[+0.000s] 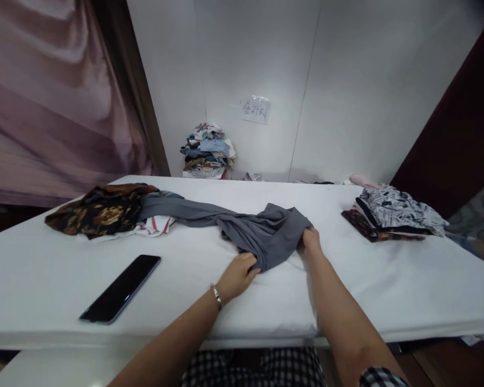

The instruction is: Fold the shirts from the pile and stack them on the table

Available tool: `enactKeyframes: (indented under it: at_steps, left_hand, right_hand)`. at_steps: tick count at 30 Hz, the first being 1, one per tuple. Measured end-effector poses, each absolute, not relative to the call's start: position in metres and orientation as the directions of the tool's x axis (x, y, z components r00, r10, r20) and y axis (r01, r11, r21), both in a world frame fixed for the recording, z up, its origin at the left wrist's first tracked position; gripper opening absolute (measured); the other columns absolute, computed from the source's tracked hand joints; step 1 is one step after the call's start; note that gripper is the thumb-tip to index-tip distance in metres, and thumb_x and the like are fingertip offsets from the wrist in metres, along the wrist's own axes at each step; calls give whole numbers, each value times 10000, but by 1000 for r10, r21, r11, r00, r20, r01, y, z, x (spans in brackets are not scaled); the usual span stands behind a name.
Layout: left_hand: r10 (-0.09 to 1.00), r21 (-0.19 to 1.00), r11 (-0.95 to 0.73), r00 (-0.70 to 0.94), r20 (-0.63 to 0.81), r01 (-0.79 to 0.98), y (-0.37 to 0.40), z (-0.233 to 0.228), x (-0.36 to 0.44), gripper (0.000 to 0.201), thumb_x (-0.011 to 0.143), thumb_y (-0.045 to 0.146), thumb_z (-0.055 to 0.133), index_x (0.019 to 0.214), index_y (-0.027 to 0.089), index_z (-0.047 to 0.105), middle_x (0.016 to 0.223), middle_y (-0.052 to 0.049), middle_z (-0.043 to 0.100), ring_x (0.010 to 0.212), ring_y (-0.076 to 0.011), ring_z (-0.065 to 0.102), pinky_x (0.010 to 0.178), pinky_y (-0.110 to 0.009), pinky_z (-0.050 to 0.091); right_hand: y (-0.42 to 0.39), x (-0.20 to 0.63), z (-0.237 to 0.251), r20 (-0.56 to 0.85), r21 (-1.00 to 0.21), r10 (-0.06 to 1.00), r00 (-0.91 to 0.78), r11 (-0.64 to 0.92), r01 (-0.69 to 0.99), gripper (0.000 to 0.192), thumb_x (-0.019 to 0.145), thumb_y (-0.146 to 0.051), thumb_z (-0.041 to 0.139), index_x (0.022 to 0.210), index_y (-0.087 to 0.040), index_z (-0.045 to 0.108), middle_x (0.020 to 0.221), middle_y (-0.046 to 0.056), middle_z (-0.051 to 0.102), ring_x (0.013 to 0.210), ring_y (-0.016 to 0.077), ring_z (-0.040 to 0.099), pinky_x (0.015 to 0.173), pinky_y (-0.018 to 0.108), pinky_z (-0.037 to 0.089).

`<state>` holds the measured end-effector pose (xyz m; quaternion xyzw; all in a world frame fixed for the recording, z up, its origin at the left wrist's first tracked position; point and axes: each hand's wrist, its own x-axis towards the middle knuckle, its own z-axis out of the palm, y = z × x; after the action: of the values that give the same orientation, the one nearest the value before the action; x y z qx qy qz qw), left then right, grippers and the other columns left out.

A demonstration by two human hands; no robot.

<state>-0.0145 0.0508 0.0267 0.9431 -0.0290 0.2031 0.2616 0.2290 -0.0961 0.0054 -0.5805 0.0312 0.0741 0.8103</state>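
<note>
A grey garment (274, 231), perhaps a shirt, lies bunched on the white-covered table (193, 295). One long part of it stretches left to a loose heap of clothes. My left hand (239, 275), with a silver bracelet at the wrist, is closed on the near edge of the grey cloth. At the right end of the garment, my right hand (311, 241) grips another edge, its fingertips partly hidden by the fabric. In the heap, a dark floral garment (105, 209) lies over a white cloth with red stripes (155, 226).
A black phone (121, 288) lies near the front left. Folded clothes (399, 215) are stacked at the right. Beyond the far table edge is a pile of clothes (210, 150), under a wall with a paper sign (256, 109).
</note>
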Motion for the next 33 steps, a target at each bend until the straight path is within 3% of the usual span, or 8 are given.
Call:
enactKeyframes:
  at_steps: [3, 7, 9, 13, 19, 25, 29, 33]
  left_hand:
    - [-42, 465, -865, 949, 313, -191, 49, 24, -15, 96, 847, 241, 533, 761, 200, 542, 866, -50, 623, 872, -194, 560, 815, -321, 424]
    - [-55, 453, -871, 955, 293, -189, 50, 24, -15, 151, 808, 304, 612, 920, 206, 591, 1019, -66, 645, 997, -231, 560, 902, -370, 398]
    - [-64, 451, -870, 954, 293, -197, 49, 24, -14, 368, 781, 321, 648, 1126, 221, 564, 1117, -72, 636, 1061, -251, 549, 945, -400, 380]
    - [-54, 452, -874, 961, 273, -178, 46, 24, -13, 638, 806, 339, 613, 1388, 230, 378, 1225, -102, 605, 1112, -273, 547, 970, -439, 379]
    - [0, 510, -849, 964, 265, -140, 49, 21, -13, 456, 780, 282, 617, 1221, 193, 546, 1199, -106, 632, 1126, -283, 564, 983, -424, 411]
    - [58, 533, -842, 968, 245, -84, 51, 21, -14, 363, 762, 328, 633, 1094, 180, 616, 1095, -106, 684, 1026, -286, 619, 917, -397, 466]
    - [7, 551, -821, 963, 268, -147, 52, 22, -15, 475, 793, 353, 603, 1243, 212, 544, 1176, -97, 660, 1072, -272, 611, 957, -416, 442]
    - [50, 620, -772, 958, 282, -142, 53, 22, -17, 541, 811, 359, 575, 1327, 234, 470, 1263, -81, 616, 1121, -250, 589, 984, -390, 432]
  right_hand:
    - [-116, 224, 13, -77, -974, 46, 996, 211, -85, 87, 615, -148, 609, 693, -140, 647, 549, -2, 624, 560, 167, 566, 560, 291, 467]
    - [-126, 205, 37, 372, -926, -118, 921, 25, 378, 257, 693, -220, 613, 936, -170, 679, 919, 62, 706, 881, 209, 620, 789, 337, 486]
    - [-111, 186, 53, 513, -859, 48, 857, 16, 513, 294, 720, -251, 630, 1005, -200, 677, 1029, 68, 691, 959, 210, 609, 864, 346, 466]
    - [-46, 144, 72, 422, -873, 589, 689, 58, 484, 380, 742, -284, 668, 1117, -228, 655, 1033, 67, 693, 940, 219, 629, 868, 357, 473]
    - [37, 110, 63, 171, -524, 859, 483, -335, 783, 540, 754, -342, 671, 1244, -138, 567, 1260, 183, 579, 1172, 345, 519, 971, 475, 396]
    - [54, 107, 49, 105, -532, 877, 468, -348, 772, 123, 741, -107, 575, 788, -167, 671, 977, 111, 681, 969, 247, 606, 889, 363, 434]
    - [35, 131, 70, 168, -691, 848, 503, -262, 673, 134, 785, -160, 509, 816, -191, 636, 813, 24, 685, 770, 168, 616, 757, 286, 483]
    - [-20, 181, 112, 321, -929, 490, 810, 331, 168, 72, 766, -239, 552, 823, -223, 593, 728, -37, 651, 676, 132, 597, 689, 256, 499]
